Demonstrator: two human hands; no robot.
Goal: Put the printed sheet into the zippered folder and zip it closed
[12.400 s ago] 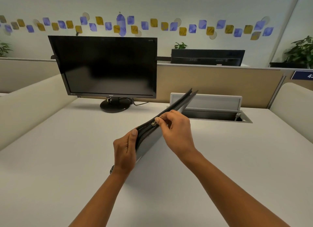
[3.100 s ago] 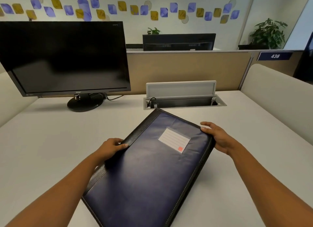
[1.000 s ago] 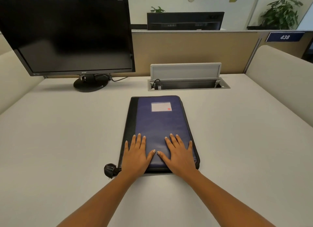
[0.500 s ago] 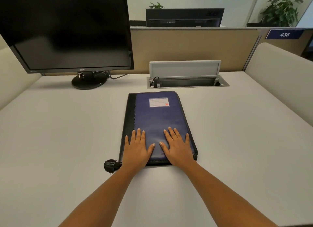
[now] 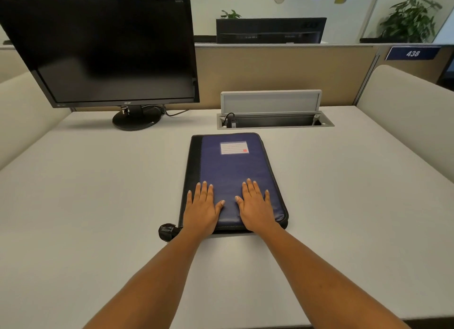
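Observation:
The zippered folder (image 5: 231, 166) lies flat and closed on the white desk (image 5: 98, 206), dark blue with a black spine on its left and a white label near its far end. Its black zipper pull tab (image 5: 167, 230) sticks out at the near left corner. My left hand (image 5: 202, 208) rests palm down on the folder's near left part, fingers spread. Beside it, my right hand (image 5: 256, 206) lies flat on the near right part, fingers apart. No printed sheet is visible.
A black monitor (image 5: 103, 51) on a round stand (image 5: 136, 120) occupies the far left of the desk. Behind the folder an open cable tray (image 5: 275, 121) with a raised lid is set into the desk. Beige partitions enclose the desk at the left, right and back.
Over the last second both hands stay flat on the folder, thumbs drawn slightly apart. Earlier, the folder was held upright at its zipper, then laid down and turned straight.

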